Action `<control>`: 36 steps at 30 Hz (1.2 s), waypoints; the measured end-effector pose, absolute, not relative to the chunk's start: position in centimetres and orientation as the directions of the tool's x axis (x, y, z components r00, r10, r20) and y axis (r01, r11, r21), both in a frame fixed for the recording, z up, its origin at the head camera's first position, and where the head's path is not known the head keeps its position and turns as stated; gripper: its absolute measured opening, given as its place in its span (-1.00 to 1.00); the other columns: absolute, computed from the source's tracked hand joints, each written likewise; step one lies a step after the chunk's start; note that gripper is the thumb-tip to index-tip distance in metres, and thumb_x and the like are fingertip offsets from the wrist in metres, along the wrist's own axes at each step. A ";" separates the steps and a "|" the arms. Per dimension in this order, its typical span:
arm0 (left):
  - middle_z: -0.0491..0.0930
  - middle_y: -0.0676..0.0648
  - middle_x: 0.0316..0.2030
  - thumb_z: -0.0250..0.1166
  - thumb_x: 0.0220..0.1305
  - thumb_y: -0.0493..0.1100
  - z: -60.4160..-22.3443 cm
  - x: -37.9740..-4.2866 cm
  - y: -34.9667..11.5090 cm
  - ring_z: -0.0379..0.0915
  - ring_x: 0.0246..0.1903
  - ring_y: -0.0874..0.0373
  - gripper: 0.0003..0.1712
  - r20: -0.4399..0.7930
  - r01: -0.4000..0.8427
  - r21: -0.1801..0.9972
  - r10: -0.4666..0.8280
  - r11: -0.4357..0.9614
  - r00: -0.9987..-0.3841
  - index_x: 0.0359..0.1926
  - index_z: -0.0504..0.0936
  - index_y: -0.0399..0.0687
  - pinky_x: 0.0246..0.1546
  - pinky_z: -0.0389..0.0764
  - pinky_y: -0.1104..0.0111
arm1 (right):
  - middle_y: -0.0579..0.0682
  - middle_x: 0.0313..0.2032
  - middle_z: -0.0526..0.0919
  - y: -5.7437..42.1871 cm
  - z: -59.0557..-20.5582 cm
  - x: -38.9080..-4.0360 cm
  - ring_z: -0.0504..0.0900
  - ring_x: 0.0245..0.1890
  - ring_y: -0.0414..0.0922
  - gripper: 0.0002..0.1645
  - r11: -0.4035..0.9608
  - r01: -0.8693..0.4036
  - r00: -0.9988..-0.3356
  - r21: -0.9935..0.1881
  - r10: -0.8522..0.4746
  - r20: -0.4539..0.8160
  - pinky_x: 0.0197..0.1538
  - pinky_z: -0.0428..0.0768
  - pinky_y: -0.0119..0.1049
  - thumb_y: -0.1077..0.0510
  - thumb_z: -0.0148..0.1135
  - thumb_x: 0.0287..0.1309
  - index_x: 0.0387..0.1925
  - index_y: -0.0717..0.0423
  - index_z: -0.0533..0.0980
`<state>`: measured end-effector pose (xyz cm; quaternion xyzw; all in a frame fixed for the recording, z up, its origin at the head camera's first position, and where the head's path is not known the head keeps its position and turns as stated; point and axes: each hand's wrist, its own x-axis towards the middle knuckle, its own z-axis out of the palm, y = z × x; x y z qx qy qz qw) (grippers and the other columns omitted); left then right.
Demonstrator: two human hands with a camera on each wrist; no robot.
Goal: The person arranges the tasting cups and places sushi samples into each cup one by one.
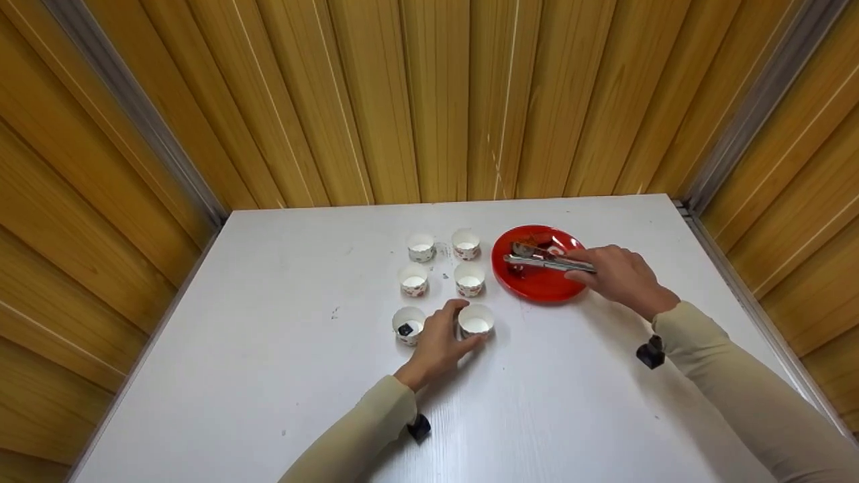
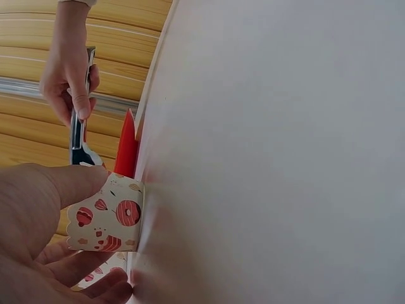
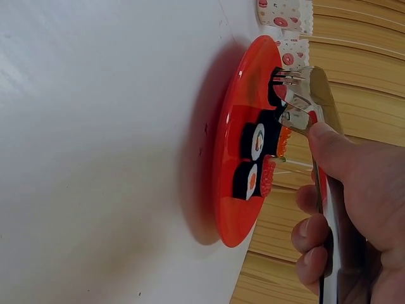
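My left hand (image 1: 439, 341) holds a small white paper baking cup (image 1: 476, 320) at the front right of the cup group, thumb on one side and fingers on the other. Red and pink sweets are printed on that cup (image 2: 111, 215). My right hand (image 1: 621, 276) grips metal serving tongs (image 1: 553, 263) over a red plate (image 1: 537, 292). Their fork-like ends (image 3: 297, 95) are right at a dark-wrapped sushi piece (image 3: 276, 85) near the plate's edge. Other sushi rolls (image 3: 253, 142) lie on the plate, some with orange or red topping.
Several more paper cups (image 1: 414, 280) stand in two columns left of the plate. The front left cup (image 1: 411, 337) has a black-and-white piece (image 1: 406, 329) inside. Wood-patterned walls (image 1: 436, 100) border the white table (image 1: 268, 335) at the back and sides.
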<state>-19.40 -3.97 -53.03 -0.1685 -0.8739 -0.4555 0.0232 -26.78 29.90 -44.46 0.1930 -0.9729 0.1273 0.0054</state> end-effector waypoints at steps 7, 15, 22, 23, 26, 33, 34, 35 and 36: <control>0.61 -0.17 0.18 0.54 0.20 -0.03 -53.0 -19.4 -4.0 0.53 0.16 -0.08 -0.29 0.196 0.319 0.790 0.276 0.524 -0.941 0.27 0.46 -0.19 0.27 0.44 0.08 | 0.03 -0.16 0.76 29.9 -44.3 -26.3 0.54 -0.32 -0.02 -0.45 0.882 -0.397 -0.917 -0.253 -0.390 0.079 -0.37 0.49 -0.22 0.00 0.43 0.28 0.27 0.00 0.60; 0.60 -0.20 0.19 0.53 0.21 0.01 -53.0 -19.4 -3.9 0.52 0.18 -0.10 -0.24 0.183 0.305 0.779 0.267 0.548 -0.946 0.30 0.45 -0.23 0.28 0.44 0.10 | 0.02 -0.15 0.77 29.8 -43.8 -25.6 0.56 -0.32 -0.02 -0.47 0.879 -0.411 -0.912 -0.243 -0.398 0.101 -0.34 0.54 -0.18 -0.01 0.44 0.28 0.25 -0.01 0.61; 0.65 -0.19 0.10 0.53 0.20 -0.03 -53.0 -19.4 -3.9 0.56 0.09 -0.08 -0.31 0.213 0.334 0.756 0.271 0.563 -0.939 0.23 0.51 -0.27 0.18 0.50 0.09 | 0.03 -0.14 0.78 29.6 -43.4 -24.7 0.63 -0.27 -0.01 -0.49 0.865 -0.445 -0.895 -0.230 -0.422 0.147 -0.30 0.61 -0.08 0.02 0.45 0.26 0.21 0.00 0.63; 0.65 -0.19 0.09 0.53 0.20 -0.03 -53.0 -19.4 -3.9 0.57 0.08 -0.08 -0.32 0.219 0.340 0.753 0.273 0.563 -0.937 0.23 0.51 -0.28 0.17 0.51 0.09 | 0.03 -0.14 0.78 29.6 -43.4 -24.5 0.63 -0.27 -0.01 -0.49 0.863 -0.450 -0.893 -0.229 -0.425 0.150 -0.29 0.61 -0.08 0.02 0.45 0.26 0.22 0.01 0.63; 0.65 -0.18 0.09 0.53 0.21 -0.02 -53.1 -19.5 -3.9 0.56 0.08 -0.08 -0.32 0.216 0.339 0.758 0.277 0.558 -0.936 0.23 0.52 -0.26 0.18 0.50 0.09 | 0.05 -0.11 0.78 29.4 -43.2 -24.2 0.66 -0.23 0.01 -0.46 0.858 -0.459 -0.888 -0.233 -0.434 0.150 -0.23 0.64 -0.04 0.01 0.45 0.26 0.24 0.03 0.62; 0.65 -0.17 0.10 0.53 0.21 0.00 -53.2 -19.6 -3.9 0.55 0.09 -0.06 -0.31 0.183 0.307 0.765 0.266 0.565 -0.946 0.24 0.52 -0.24 0.19 0.49 0.10 | -0.04 -0.15 0.78 28.7 -42.8 -23.3 0.61 -0.30 -0.06 -0.49 0.848 -0.480 -0.877 -0.224 -0.455 0.156 -0.26 0.58 -0.15 -0.01 0.48 0.23 0.20 -0.03 0.65; 0.64 -0.17 0.11 0.53 0.20 0.00 -53.2 -19.6 -3.9 0.55 0.10 -0.06 -0.31 0.184 0.308 0.767 0.266 0.564 -0.946 0.24 0.52 -0.24 0.20 0.49 0.09 | -0.05 -0.16 0.78 28.6 -42.7 -23.1 0.59 -0.33 -0.08 -0.49 0.848 -0.482 -0.876 -0.223 -0.457 0.155 -0.27 0.55 -0.17 -0.01 0.48 0.22 0.19 -0.04 0.65; 0.65 -0.18 0.10 0.54 0.20 -0.01 -53.1 -19.6 -3.9 0.55 0.10 -0.07 -0.31 0.185 0.308 0.768 0.266 0.561 -0.946 0.23 0.52 -0.25 0.20 0.49 0.09 | -0.06 -0.16 0.78 28.4 -42.7 -23.0 0.58 -0.34 -0.09 -0.49 0.846 -0.484 -0.875 -0.223 -0.459 0.156 -0.28 0.53 -0.19 -0.01 0.49 0.22 0.19 -0.05 0.65; 0.65 -0.18 0.10 0.54 0.20 -0.01 -53.1 -19.6 -3.8 0.56 0.10 -0.07 -0.32 0.184 0.307 0.771 0.267 0.558 -0.946 0.23 0.52 -0.25 0.20 0.49 0.09 | -0.07 -0.16 0.78 28.3 -42.6 -22.9 0.57 -0.35 -0.09 -0.49 0.845 -0.485 -0.874 -0.224 -0.461 0.156 -0.29 0.52 -0.20 -0.01 0.49 0.21 0.19 -0.06 0.65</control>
